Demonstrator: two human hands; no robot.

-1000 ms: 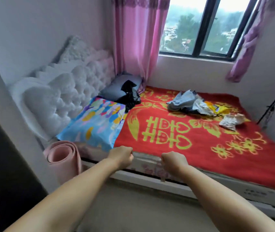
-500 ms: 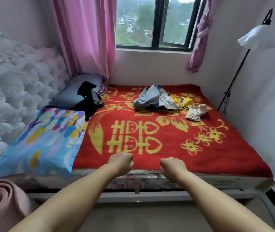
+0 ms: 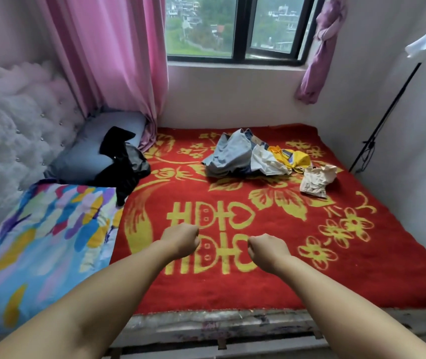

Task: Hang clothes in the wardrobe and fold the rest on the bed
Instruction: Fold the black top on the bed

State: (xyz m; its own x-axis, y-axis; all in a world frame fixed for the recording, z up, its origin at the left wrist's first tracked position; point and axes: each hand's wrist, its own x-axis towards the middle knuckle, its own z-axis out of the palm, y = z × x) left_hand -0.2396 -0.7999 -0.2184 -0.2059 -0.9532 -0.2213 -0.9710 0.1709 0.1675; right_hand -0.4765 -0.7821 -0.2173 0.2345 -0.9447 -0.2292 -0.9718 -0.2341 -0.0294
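A bed with a red and yellow blanket (image 3: pixel 271 288) fills the view. At its far side lies a heap of clothes: a light blue garment (image 3: pixel 228 154), a white one (image 3: pixel 267 160), a yellow one (image 3: pixel 296 158) and a crumpled cream piece (image 3: pixel 316 180). A black garment (image 3: pixel 123 161) is draped over the grey pillow (image 3: pixel 87 151) at the left. My left hand (image 3: pixel 182 240) and my right hand (image 3: pixel 267 248) are stretched out over the near part of the blanket, both curled into fists and holding nothing. No wardrobe is in view.
A colourful pillow (image 3: pixel 40 244) lies at the near left beside a white tufted headboard (image 3: pixel 7 141). Pink curtains (image 3: pixel 113 55) frame the window (image 3: pixel 235 27). A black lamp stand (image 3: pixel 385 115) leans against the right wall.
I have moved closer to the bed and turned right. My fists, which were over the bed's near edge, are now over the blanket, still curled and empty.
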